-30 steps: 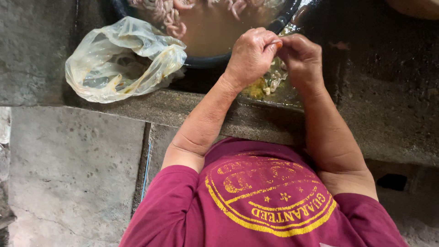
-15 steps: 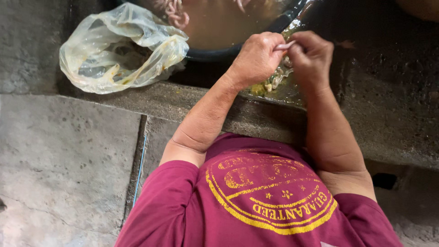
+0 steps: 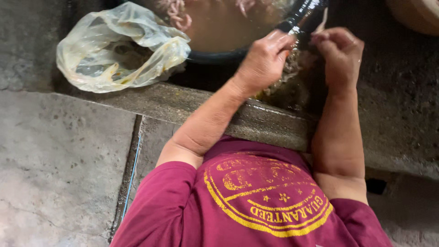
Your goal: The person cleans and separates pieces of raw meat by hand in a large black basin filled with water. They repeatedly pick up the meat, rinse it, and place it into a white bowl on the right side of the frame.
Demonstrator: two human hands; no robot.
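Observation:
My left hand [image 3: 263, 59] is curled shut at the rim of a dark basin [image 3: 215, 56], gripping a wet brownish piece of offal [image 3: 296, 61] that lies between both hands. My right hand [image 3: 339, 49] pinches the same piece, and a thin pale end of it [image 3: 323, 20] sticks up past the fingers. The basin holds murky brown liquid [image 3: 219, 27] with pinkish pieces [image 3: 176, 13] in it. Yellowish scraps [image 3: 274, 89] lie under my hands on the wet ledge.
A crumpled clear plastic bag [image 3: 121, 48], smeared yellow inside, lies left of the basin. A raised concrete ledge [image 3: 151, 103] runs across in front of me, with a grey concrete floor [image 3: 59, 169] below left. My maroon shirt [image 3: 256, 201] fills the bottom.
My hands, pressed together a second ago, have drawn a little apart, stretching the piece between them. The view has shifted, so the bag and basin sit further right in frame.

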